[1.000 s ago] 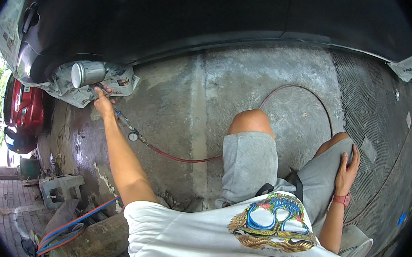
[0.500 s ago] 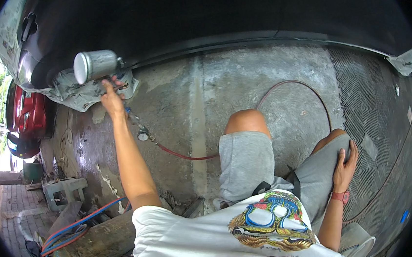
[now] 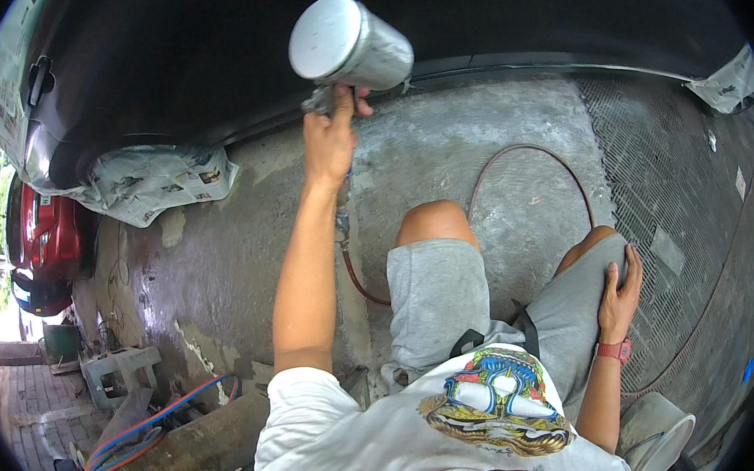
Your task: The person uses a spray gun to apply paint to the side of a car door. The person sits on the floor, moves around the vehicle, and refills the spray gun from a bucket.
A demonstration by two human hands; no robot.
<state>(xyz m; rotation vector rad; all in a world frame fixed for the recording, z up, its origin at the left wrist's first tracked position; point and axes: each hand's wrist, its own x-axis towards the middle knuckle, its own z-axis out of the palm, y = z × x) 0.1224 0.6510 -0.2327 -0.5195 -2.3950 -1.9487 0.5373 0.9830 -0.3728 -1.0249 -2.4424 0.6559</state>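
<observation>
My left hand [image 3: 332, 136] is wrapped round the grip of a spray gun [image 3: 351, 45], whose silvery paint cup tilts over the top of the fist. The gun is held out in front of the dark car body panel [image 3: 483, 11]; whether its nozzle touches the panel is hidden. From the bottom of the grip a dark red air hose [image 3: 358, 277] hangs down and passes behind my bent knee. My right hand [image 3: 620, 299] rests on my other knee, fingers stretched over the grey shorts, holding nothing. A red watch is on that wrist.
Newspaper masking [image 3: 161, 178] covers the panel's lower left. The hose loops over the concrete floor [image 3: 248, 202]. A rusty gas cylinder [image 3: 182, 468] with coloured hoses lies at lower left beside a grey stool [image 3: 122, 374]. A white bucket [image 3: 659, 435] stands at lower right; a red car [image 3: 49, 233] is beyond.
My left hand has swept the spray gun to the right along the dark panel, and the hose has followed. The right hand has stayed on the knee.
</observation>
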